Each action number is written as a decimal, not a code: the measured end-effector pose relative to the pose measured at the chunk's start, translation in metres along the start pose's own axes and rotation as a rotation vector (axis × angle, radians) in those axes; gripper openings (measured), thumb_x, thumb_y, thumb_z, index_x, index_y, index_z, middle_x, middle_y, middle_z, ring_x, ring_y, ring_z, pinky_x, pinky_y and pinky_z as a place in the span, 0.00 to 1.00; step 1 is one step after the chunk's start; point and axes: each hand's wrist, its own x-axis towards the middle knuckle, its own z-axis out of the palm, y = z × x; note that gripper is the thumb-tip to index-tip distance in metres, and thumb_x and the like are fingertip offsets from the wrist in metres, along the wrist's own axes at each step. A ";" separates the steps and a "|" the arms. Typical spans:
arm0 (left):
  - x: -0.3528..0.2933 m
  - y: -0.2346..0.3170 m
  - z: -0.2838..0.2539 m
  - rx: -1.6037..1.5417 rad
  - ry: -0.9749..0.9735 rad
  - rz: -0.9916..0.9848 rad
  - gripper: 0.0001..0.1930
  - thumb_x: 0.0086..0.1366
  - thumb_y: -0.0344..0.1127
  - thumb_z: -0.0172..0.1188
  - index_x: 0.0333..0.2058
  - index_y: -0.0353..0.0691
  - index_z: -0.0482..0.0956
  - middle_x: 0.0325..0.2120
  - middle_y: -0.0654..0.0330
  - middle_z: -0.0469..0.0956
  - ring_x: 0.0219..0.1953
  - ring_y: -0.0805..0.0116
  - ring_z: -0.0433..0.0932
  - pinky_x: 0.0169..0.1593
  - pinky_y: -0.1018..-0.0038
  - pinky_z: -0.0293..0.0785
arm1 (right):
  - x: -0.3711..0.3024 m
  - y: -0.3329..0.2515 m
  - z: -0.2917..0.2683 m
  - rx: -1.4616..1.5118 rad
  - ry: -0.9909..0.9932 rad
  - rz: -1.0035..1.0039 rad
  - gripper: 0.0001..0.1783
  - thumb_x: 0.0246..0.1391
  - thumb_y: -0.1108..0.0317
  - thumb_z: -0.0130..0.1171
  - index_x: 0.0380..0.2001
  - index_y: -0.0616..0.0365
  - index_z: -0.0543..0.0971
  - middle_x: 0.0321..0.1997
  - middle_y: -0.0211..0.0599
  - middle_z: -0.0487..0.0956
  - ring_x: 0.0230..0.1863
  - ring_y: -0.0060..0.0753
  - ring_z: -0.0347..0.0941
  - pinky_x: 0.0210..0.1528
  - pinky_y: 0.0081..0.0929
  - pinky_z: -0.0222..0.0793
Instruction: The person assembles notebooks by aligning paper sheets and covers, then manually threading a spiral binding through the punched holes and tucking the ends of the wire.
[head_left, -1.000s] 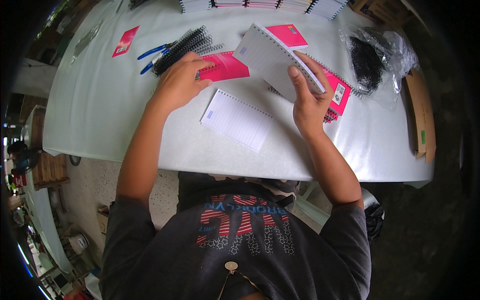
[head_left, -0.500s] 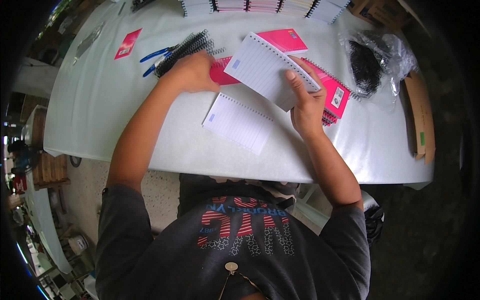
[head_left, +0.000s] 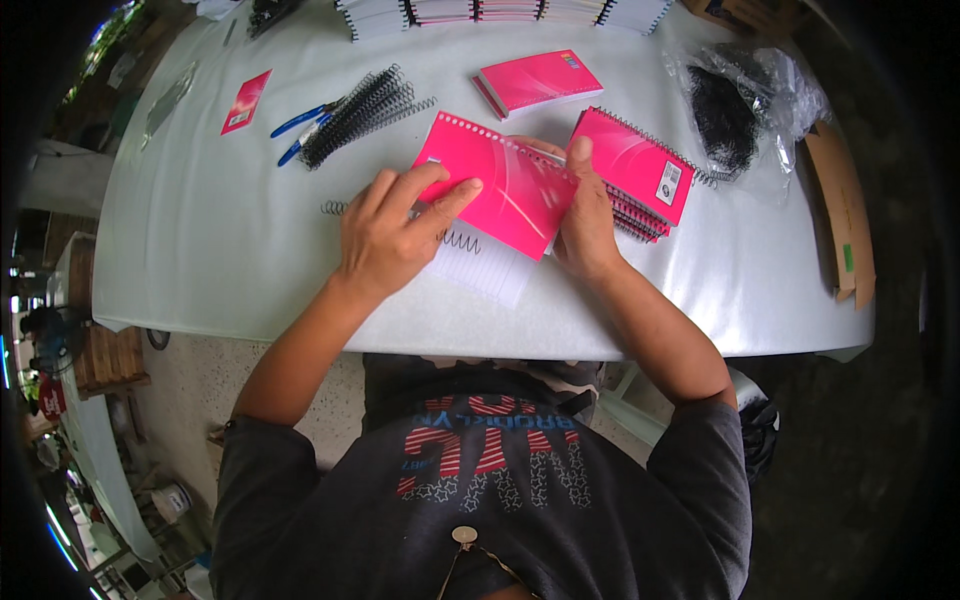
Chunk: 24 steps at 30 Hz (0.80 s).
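Between my hands a small notebook (head_left: pixel 490 180) is held tilted, its pink cover up and its row of punched holes along the upper edge. My right hand (head_left: pixel 592 215) grips it at the right end, thumb on top. My left hand (head_left: pixel 390 235) is closed around a black spiral coil (head_left: pixel 462 241) whose ends stick out on both sides, while its fingertips rest on the cover's left part. Under the notebook lies a punched lined pad (head_left: pixel 480 272), partly covered. To the right sits a stack of spiral-bound pink notebooks (head_left: pixel 632 165).
Pink-covered blocks (head_left: pixel 540 82) lie farther back. Left of them are a bundle of black coils (head_left: pixel 365 115), blue-handled pliers (head_left: pixel 298 122) and a pink card (head_left: pixel 246 102). A plastic bag of black coils (head_left: pixel 728 130) and cardboard (head_left: pixel 840 215) are right; bound notebooks (head_left: pixel 505 10) line the back.
The notebook has been turned from lined page up to pink cover up, moving left and nearer. My left hand has left the coil bundle and now has one coil at the notebook.
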 end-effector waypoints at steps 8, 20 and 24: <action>0.000 0.019 -0.023 -0.145 -0.067 -0.219 0.28 0.42 0.26 0.63 0.47 0.46 0.75 0.37 0.62 0.71 0.29 0.69 0.69 0.29 0.75 0.71 | -0.010 -0.001 0.005 -0.287 -0.046 -0.070 0.19 0.58 0.61 0.52 0.48 0.63 0.73 0.43 0.37 0.76 0.45 0.23 0.70 0.51 0.22 0.64; -0.024 -0.006 -0.016 -0.981 -0.354 -0.961 0.10 0.64 0.32 0.53 0.42 0.35 0.70 0.31 0.67 0.71 0.32 0.82 0.65 0.38 0.82 0.65 | -0.007 0.013 0.000 -0.316 -0.252 0.066 0.15 0.51 0.73 0.59 0.44 0.62 0.76 0.42 0.32 0.78 0.42 0.19 0.71 0.47 0.19 0.65; -0.038 -0.010 0.000 -0.946 -0.337 -0.925 0.10 0.64 0.34 0.53 0.42 0.35 0.70 0.31 0.66 0.71 0.32 0.81 0.66 0.38 0.81 0.65 | -0.008 0.016 0.001 -0.466 -0.304 0.084 0.17 0.52 0.69 0.60 0.45 0.61 0.75 0.41 0.30 0.77 0.42 0.18 0.70 0.46 0.18 0.66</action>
